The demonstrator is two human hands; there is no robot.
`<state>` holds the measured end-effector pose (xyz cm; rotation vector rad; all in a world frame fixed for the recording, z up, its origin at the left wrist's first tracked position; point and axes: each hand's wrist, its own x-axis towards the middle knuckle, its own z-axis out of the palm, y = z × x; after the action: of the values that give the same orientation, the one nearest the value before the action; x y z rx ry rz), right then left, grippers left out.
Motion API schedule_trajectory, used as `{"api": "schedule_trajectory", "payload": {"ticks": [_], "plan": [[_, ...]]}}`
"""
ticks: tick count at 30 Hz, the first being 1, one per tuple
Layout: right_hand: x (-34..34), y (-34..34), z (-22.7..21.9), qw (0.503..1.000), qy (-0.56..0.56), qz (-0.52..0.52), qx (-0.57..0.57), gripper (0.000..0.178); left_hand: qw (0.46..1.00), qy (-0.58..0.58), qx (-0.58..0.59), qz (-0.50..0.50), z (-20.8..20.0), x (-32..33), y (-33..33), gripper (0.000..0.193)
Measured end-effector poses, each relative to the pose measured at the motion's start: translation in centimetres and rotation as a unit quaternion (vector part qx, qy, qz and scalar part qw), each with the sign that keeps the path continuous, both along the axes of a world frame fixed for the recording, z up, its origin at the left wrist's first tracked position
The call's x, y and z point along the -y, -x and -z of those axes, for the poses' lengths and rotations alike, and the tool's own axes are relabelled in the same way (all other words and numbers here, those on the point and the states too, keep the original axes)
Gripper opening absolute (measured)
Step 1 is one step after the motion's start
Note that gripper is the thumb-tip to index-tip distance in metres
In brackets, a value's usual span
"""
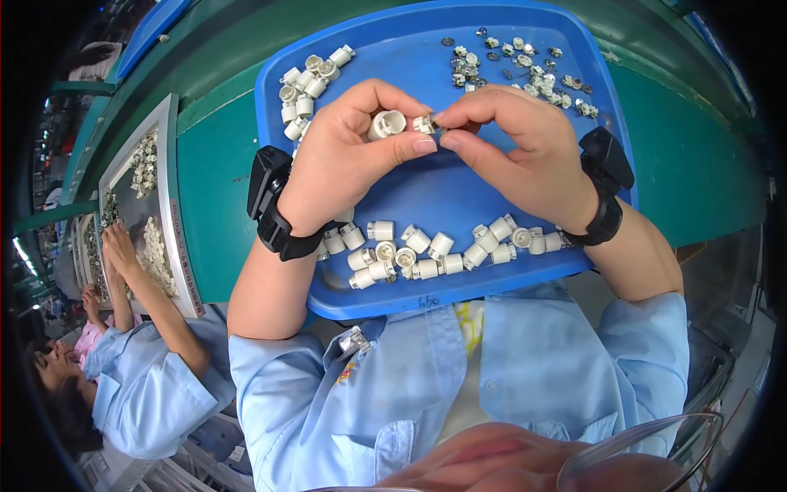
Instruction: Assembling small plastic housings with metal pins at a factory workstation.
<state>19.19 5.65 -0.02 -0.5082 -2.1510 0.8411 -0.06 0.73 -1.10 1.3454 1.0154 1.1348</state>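
Note:
My left hand (340, 152) is closed around a white cylindrical shell (387, 125), which looks like a lamp socket body with its open end facing right. A small white part with metal bits (424, 125) sits at the fingertips of that same hand. From the right, my right hand (525, 135) meets it, thumb and forefinger pinched at the small part's edge. What lies between those right fingertips is mostly hidden. Both hands are above the blue tray (393, 305). Finished-looking white shells (416, 239) lie in a band along the tray's near side.
More white shells (305, 107) are heaped at the tray's left. Small white parts (541, 82) and dark round metal pieces (448, 41) are scattered at far right. On the left, a co-worker's hand (121, 248) reaches into a metal-framed tray (174, 164) of small parts.

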Motion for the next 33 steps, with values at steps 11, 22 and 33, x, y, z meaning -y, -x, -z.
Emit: {"api": "schedule_trajectory", "payload": {"ticks": [11, 22, 33], "plan": [[0.6, 0.1, 0.2, 0.996, 0.09, -0.015, -0.015, 0.015, 0.998, -0.032, 0.037, -0.026, -1.4, 0.9, -0.4, 0.026], [1.1, 0.3, 0.2, 0.99, 0.13, -0.004, -0.046, 0.017, 0.991, -0.119, -0.053, -0.037, -0.6, 0.6, -0.3, 0.024], [0.8, -0.1, -0.2, 0.999, -0.027, 0.011, -0.041, 0.016, 0.995, -0.074, -0.002, -0.062, -0.8, 0.8, -0.7, 0.023]]}}
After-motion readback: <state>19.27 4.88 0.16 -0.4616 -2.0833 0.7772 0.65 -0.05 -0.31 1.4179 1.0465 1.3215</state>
